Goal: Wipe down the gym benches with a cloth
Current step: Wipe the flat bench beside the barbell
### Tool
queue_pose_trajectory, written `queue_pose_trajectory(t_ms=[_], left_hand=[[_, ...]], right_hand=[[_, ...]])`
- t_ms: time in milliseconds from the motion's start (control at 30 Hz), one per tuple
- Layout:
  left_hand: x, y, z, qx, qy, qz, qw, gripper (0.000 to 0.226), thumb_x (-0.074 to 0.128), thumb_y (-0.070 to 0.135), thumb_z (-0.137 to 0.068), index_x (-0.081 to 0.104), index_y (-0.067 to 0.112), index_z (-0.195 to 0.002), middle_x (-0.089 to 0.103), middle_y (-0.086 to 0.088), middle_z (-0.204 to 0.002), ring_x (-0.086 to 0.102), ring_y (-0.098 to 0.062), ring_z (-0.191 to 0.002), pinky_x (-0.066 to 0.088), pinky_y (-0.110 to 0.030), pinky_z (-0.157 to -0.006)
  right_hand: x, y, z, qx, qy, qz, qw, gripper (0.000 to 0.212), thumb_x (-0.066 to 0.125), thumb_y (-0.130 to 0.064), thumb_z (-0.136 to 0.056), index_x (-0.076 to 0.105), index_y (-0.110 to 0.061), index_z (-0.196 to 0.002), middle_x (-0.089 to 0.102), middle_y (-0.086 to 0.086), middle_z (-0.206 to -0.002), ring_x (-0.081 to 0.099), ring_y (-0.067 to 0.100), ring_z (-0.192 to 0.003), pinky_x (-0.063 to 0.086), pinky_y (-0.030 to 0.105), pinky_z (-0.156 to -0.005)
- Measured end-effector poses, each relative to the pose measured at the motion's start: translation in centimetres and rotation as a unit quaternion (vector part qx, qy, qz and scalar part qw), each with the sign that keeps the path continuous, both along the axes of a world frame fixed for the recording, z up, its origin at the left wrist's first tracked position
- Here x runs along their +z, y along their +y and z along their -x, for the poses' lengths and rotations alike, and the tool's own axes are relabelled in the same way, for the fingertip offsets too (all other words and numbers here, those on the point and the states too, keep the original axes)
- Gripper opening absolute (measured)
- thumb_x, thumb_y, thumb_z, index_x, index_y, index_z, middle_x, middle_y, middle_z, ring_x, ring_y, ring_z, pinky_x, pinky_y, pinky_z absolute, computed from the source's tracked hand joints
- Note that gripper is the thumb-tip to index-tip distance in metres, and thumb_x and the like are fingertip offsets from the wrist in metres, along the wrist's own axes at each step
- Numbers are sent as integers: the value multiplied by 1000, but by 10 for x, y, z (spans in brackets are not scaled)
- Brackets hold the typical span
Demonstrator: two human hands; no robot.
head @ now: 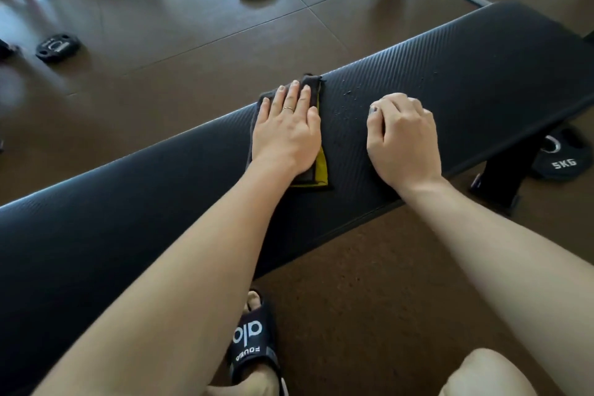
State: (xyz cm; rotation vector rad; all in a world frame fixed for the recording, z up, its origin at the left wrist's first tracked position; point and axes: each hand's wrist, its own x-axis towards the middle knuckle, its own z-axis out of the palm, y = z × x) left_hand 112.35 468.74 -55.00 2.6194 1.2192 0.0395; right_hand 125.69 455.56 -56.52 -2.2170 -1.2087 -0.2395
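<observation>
The folded cloth (316, 167), dark with a yellow layer showing along its right edge, lies flat on the padded black surface (466, 67) of the gym bench, roughly midway along its length. The left hand (286, 128) presses down on it with fingers (294, 95) straight and spread, palm covering most of the fold. The right hand (401, 135) rests just beside it on the bare padding, its fingers curled under; whether they pinch anything cannot be told. Small pale specks (348, 93) dot the padding between the two hands.

The cloth looks light, soft and limp, so it will likely bunch or unfold if dragged by a corner; flat palm pressure over the middle seems the better hold. The ribbed vinyl probably gives some grip, so firm downward force should carry the cloth along. The padding itself appears stiff enough not to yield much under the push
</observation>
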Motion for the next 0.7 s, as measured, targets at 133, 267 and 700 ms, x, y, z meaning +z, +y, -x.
queue_pose_trajectory(t_ms=[133, 267, 700], left_hand=[[3, -64, 42, -22, 7, -2, 1000, 60, 6, 44, -109, 0, 26, -166, -10, 7, -172, -14, -11, -158, -6, -40, -130], [1, -71, 49, -48, 10, -6, 999, 59, 5, 44, -107, 0, 32, -165, -10, 12, -172, -15, -8, -157, -7, -37, -129], [-1, -54, -7, -57, 13, -16, 998, 59, 13, 40, -110, 3, 23, -166, -6, 3, -174, -9, -15, -159, -6, -42, -130]], right_hand=[[-1, -4, 3, -1, 13, -35, 999, 42, 33, -30, -105, 70, -11, -103, 69, 4, -110, 60, 20, -101, 43, 35, -95], [-1, -4, 3, -11, 21, -67, 997, 40, 35, -26, -105, 70, -8, -100, 70, 5, -101, 62, 21, -94, 45, 36, -90], [-3, -6, 0, -65, 38, -115, 990, 41, 34, -23, -104, 69, -6, -89, 69, 7, -89, 61, 23, -84, 49, 40, -81]])
